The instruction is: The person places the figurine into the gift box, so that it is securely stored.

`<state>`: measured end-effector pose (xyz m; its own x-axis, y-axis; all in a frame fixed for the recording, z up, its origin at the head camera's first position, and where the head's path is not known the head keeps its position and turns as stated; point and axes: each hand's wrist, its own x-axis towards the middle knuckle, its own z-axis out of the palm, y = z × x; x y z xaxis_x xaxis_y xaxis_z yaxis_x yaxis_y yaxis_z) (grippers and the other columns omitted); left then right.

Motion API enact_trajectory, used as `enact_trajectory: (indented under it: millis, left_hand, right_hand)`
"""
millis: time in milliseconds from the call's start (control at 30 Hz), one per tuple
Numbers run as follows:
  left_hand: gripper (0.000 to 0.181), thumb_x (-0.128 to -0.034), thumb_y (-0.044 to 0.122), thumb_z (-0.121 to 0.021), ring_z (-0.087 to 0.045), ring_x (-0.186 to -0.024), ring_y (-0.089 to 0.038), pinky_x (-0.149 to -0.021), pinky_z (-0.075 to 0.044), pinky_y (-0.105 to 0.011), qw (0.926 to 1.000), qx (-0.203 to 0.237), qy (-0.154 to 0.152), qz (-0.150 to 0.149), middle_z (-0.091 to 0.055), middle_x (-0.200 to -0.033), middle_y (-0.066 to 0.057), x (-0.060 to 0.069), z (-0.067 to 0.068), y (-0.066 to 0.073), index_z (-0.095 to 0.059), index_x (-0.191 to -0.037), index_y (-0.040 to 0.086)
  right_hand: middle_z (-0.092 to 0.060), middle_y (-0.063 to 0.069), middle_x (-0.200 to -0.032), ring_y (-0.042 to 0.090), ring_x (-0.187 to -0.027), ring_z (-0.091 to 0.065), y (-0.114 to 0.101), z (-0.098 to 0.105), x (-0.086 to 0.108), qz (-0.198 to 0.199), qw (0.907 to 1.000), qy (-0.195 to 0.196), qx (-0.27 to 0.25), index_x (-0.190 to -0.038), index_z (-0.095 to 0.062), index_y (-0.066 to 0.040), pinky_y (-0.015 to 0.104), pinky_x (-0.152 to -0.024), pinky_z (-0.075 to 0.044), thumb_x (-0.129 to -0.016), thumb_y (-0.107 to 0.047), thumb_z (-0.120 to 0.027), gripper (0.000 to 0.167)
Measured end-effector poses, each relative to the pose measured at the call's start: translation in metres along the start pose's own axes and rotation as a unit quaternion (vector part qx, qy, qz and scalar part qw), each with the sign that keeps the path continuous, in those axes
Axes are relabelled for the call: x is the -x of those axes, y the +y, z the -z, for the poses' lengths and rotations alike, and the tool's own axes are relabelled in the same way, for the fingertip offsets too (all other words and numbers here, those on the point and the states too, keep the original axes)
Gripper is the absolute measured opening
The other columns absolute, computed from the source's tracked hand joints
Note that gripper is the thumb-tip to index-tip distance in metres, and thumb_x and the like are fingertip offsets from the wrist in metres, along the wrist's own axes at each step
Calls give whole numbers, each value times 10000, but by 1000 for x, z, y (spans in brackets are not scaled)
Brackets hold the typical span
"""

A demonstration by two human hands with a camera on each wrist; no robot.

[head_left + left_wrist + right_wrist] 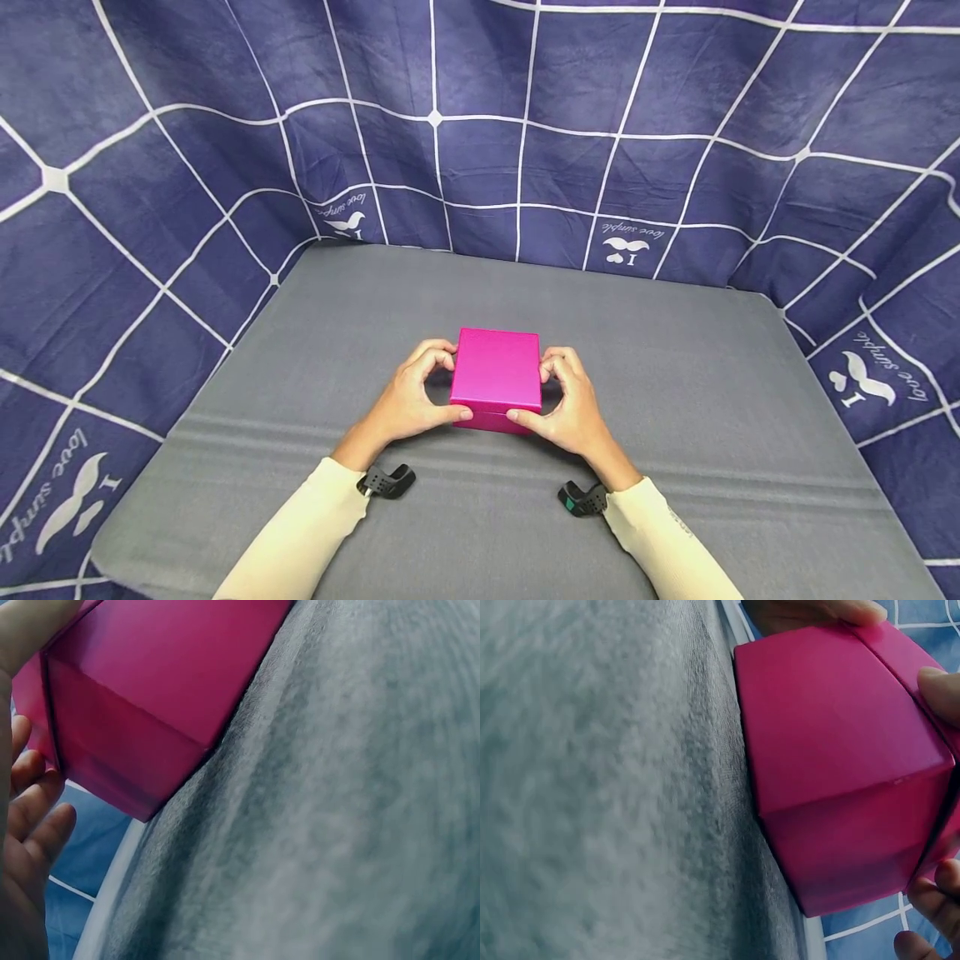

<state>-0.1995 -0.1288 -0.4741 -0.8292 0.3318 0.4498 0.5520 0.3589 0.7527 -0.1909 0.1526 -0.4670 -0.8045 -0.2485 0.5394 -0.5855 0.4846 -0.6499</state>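
A bright pink box (832, 720) with a lid (497, 367) sits on a grey padded surface. My left hand (411, 396) holds the lid from the left, thumb at the front face and fingers bent against the side. From the right, my right hand (572, 404) grips it the same way, its thumb on the front near the seam. A dark line parts lid and base in both wrist views, looking wider along one side in the right wrist view. The inside of the box is hidden.
The grey surface (360, 300) stretches around the box on all sides. A dark blue curtain (480, 167) with white grid lines stands behind it and along both sides. Each wrist wears a black band (388, 482).
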Motion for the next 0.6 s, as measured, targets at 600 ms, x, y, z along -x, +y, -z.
enact_trajectory:
  millis: [600]
  left_hand:
    - [619, -593, 537, -936, -529, -1236, -114, -1032, -441, -324, 9977, -612, -298, -8, -527, -1310, 80, -1, 4, -1, -570, -954, 193]
  right_hand:
    - [-503, -43, -1044, 98, -1000, -498, 1, 4, 0, -200, 9984, -472, 257, -828, -422, -158, 300, -820, -422, -535, -435, -967, 677]
